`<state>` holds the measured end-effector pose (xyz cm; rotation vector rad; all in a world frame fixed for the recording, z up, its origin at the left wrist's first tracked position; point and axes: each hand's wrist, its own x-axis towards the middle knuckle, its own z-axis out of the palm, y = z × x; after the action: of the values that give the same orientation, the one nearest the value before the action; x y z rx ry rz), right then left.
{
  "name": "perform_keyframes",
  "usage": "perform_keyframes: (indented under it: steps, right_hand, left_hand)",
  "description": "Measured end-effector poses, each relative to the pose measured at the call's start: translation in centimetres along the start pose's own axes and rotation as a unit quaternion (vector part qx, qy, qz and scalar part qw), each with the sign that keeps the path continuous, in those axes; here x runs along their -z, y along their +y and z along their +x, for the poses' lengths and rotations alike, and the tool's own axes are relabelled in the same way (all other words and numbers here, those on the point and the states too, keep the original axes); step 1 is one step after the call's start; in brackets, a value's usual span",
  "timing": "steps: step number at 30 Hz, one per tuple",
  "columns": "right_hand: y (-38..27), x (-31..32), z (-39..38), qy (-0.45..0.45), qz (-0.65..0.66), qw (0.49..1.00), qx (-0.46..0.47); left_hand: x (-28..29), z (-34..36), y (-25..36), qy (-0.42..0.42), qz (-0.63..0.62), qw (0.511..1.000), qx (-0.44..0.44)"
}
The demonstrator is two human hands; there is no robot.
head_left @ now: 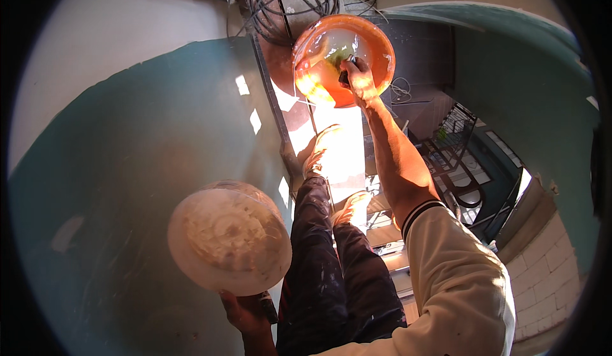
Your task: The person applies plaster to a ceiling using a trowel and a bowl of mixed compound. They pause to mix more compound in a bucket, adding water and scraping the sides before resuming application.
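Note:
My right hand (358, 80) is closed round a dark-handled tool (345, 77) over an orange bucket (386, 46) with water in it. A bit of metal shows by the fingers; the tool's far end cannot be made out. Something greenish shows in the water beside that hand. Low on the left, my left hand (245, 312) holds up a round, pale, translucent bowl (191, 270) at its near side. Off-white paste (233, 228) lies inside the bowl. A dark piece (269, 308) sticks out by the left hand, and the fingers are partly hidden.
A coil of dark cable (290, 5) lies beyond the bucket. My feet stand on a narrow sunlit surface, with a stairwell and metal railing (462, 126) dropping away on the right. A green-and-white wall (146, 120) rises at left; white tiles (542, 279) show lower right.

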<state>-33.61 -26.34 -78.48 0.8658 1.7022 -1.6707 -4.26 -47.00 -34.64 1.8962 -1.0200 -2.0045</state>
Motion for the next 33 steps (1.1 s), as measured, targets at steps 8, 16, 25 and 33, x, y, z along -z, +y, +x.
perform_keyframes:
  steps: [8, 16, 25, 33]
  right_hand:
    - [-0.5, -1.2, 1.4, 0.129, -0.109, 0.986, 0.006]
    - [5.4, 2.2, 8.9, 0.112, -0.364, 0.916, 0.123]
    - [2.1, 0.9, 1.9, -0.063, -0.013, 0.996, 0.058]
    - [1.4, 0.1, 3.8, 0.115, -0.418, 0.896, 0.092]
  left_hand:
    - [-0.9, 0.0, -0.2, 0.059, -0.008, 0.998, -0.015]
    - [0.4, 0.5, 0.7, -0.033, 0.000, 0.999, 0.002]
    - [1.2, 0.5, 0.4, -0.061, 0.000, 0.998, -0.004]
    - [2.0, 0.1, 0.4, -0.024, -0.030, 0.999, 0.015]
